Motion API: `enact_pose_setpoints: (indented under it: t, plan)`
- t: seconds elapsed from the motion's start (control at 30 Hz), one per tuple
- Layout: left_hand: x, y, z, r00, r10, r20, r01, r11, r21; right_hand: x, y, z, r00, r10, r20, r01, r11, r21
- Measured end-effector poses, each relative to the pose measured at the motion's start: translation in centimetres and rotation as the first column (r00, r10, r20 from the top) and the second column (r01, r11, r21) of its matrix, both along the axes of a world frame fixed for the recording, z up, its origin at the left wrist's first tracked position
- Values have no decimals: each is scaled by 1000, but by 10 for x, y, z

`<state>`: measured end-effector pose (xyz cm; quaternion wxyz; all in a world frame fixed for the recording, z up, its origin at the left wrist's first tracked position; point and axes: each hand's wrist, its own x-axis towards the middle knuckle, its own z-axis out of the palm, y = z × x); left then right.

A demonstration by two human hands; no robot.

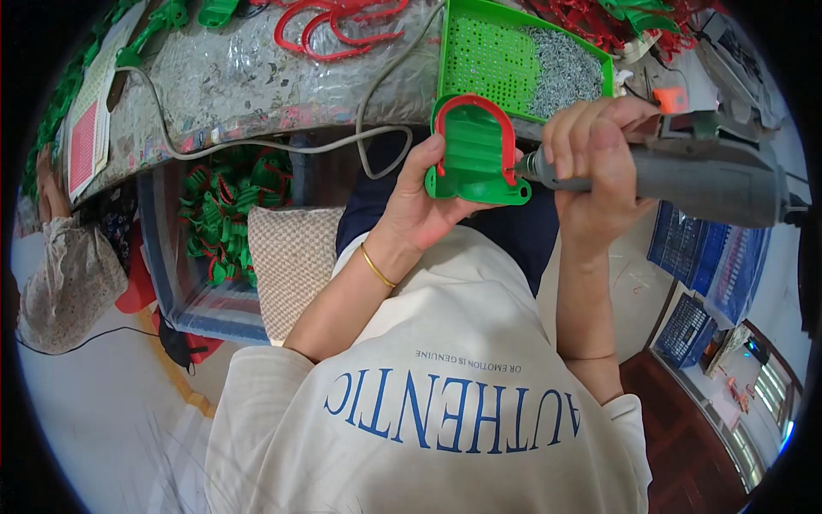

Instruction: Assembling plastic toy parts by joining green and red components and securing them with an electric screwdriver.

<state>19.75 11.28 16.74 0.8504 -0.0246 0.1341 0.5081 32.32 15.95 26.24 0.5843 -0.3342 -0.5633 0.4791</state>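
Note:
My left hand [413, 206] is closed on the edge of a green plastic part [473, 141], with the thumb along its left side. Set against that part is a red U-shaped plastic piece [507, 128], its curve toward the table. In my right hand [599, 163] is a grey electric screwdriver [711, 182], lying almost level. Its tip meets the right end of the red piece; whether a screw sits there is too small to tell. Just beyond the green part stands a green perforated tray [443, 51], with many small silvery screws [565, 73] heaped in its right half.
Red curved pieces [312, 34] lie on the worn table [240, 86], crossed by a grey cable [257, 152]. At lower left, a crate [163, 283] holds green-and-red parts [227, 223]. Another person's sleeve [68, 265] is at far left. Blue crates [702, 257] stand at right.

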Motion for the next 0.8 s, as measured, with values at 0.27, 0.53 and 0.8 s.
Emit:
enact_pose_setpoints:
  t: [0.27, 0.53, 0.8]
  plan:
    - [-16, 5, 19, 999, 16, -33, -17, 1000, -27, 3, 22, 5, 954, 276, -121, -268, 960, 75]
    - [-52, 18, -2, 956, 236, -174, -228, 972, 62, 4, 57, 32, 941, 246, -231, -229, 968, 98]
    - [-39, 40, -14, 966, 258, -25, -254, 962, 97, -10, 84, -60, 983, -166, -77, 167, 986, 9]
